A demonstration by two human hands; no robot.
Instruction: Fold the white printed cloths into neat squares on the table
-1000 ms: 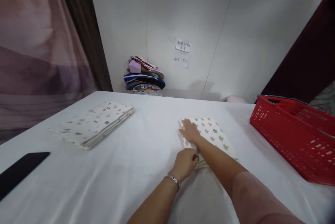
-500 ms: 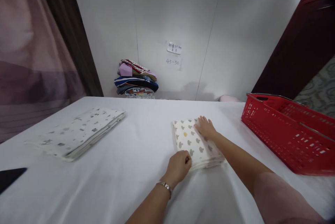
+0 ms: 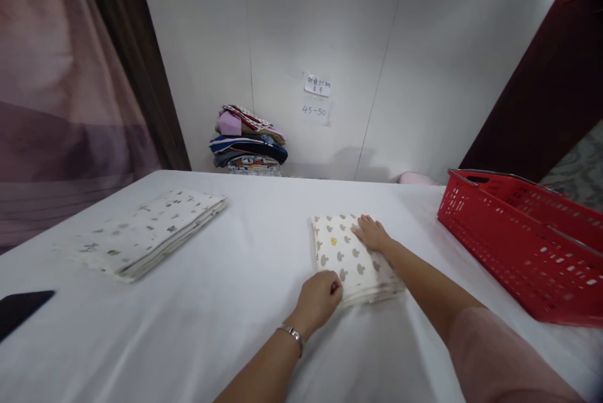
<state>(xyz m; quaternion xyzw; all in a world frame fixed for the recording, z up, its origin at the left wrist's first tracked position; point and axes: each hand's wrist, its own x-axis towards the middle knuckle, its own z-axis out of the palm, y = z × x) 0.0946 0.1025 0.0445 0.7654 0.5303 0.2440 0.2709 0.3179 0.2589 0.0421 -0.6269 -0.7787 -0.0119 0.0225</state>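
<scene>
Left hand [image 3: 318, 300] is curled, hold unclear, at seven o'clock of folded cloth [image 3: 347, 258] aligned lengthwise eleven-to-five; right hand [image 3: 372, 233] is laid flat at one.

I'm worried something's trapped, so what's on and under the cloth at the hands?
The right hand lies on the cloth, the left hand at its near left corner; underneath is hidden.

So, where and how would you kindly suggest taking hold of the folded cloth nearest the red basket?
I'd probably take the folded cloth by its layered near edge, coming in low from the near side, beneath all layers: it lies flat on the white table, the stacked layers show there, and the right forearm crosses its right side.
</scene>
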